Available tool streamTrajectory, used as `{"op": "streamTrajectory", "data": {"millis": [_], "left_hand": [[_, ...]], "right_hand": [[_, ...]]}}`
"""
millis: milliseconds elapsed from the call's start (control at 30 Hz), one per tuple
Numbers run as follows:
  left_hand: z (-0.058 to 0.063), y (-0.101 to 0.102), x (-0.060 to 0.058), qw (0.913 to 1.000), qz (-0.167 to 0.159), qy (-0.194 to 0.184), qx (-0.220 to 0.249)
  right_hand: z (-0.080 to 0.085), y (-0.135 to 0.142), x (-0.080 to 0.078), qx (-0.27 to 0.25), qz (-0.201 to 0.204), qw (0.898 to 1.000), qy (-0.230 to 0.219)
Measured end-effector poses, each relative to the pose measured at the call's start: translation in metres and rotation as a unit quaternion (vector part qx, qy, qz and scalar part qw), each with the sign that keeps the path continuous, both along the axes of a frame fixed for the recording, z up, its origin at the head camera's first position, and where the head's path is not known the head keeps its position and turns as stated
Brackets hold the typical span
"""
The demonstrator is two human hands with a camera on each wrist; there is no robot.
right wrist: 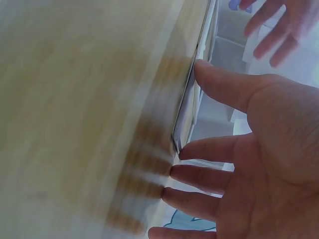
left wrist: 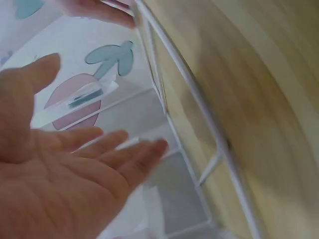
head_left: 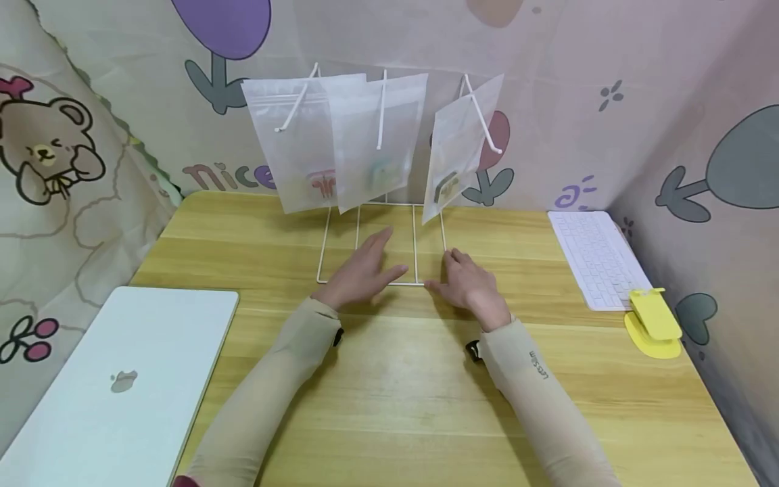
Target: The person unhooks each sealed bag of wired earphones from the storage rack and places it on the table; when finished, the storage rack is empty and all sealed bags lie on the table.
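Observation:
A white wire display rack (head_left: pixel 416 243) stands on the table, its base frame flat on the wood. Three hooks hold frosted zip bags: a left bag (head_left: pixel 298 149) with a reddish item, a middle bag (head_left: pixel 356 128) with a pale green item, and a right bag (head_left: pixel 456 135) with a dark-edged item. My left hand (head_left: pixel 359 270) hovers over the base's left part, fingers extended and thumb apart, holding nothing. At the front right corner of the base, my right hand (head_left: pixel 468 284) touches the wire with thumb and fingertips, its fingers nearly straight in the right wrist view.
A closed silver laptop (head_left: pixel 122 379) lies at the left of the wooden table (head_left: pixel 389 406). On the right are a white keyboard (head_left: pixel 599 260) and a yellow folding stand (head_left: pixel 657 321) at its near end. Patterned cloth (head_left: pixel 566 81) hangs behind and at both sides.

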State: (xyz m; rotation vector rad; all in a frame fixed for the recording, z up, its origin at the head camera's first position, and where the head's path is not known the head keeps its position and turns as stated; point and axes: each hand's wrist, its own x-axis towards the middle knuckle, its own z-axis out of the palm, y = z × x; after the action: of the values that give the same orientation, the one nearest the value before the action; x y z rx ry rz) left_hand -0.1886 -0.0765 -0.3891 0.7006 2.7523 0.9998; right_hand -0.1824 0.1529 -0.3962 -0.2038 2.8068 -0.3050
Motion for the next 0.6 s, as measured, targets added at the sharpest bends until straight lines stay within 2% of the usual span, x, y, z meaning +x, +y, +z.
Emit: {"op": "streamTrajectory", "data": {"millis": [100,267,400,600], "left_hand": [[0.002,0.006,-0.009,0.9978,0.004,-0.021,0.062],[0.008,0.019,-0.024,0.9898,0.042,-0.035,0.132],[0.018,0.033,-0.037,0.9853,0.061,-0.011,0.159],[0.039,0.052,-0.056,0.984,0.074,0.033,0.159]], "right_hand": [[0.0,0.001,0.0,-0.001,-0.003,1.0,0.001],[-0.001,0.001,-0.001,0.0,-0.007,1.0,-0.007],[-0.003,0.001,-0.001,0.004,-0.009,1.0,-0.008],[-0.005,0.002,-0.003,0.004,-0.01,1.0,-0.008]]}}
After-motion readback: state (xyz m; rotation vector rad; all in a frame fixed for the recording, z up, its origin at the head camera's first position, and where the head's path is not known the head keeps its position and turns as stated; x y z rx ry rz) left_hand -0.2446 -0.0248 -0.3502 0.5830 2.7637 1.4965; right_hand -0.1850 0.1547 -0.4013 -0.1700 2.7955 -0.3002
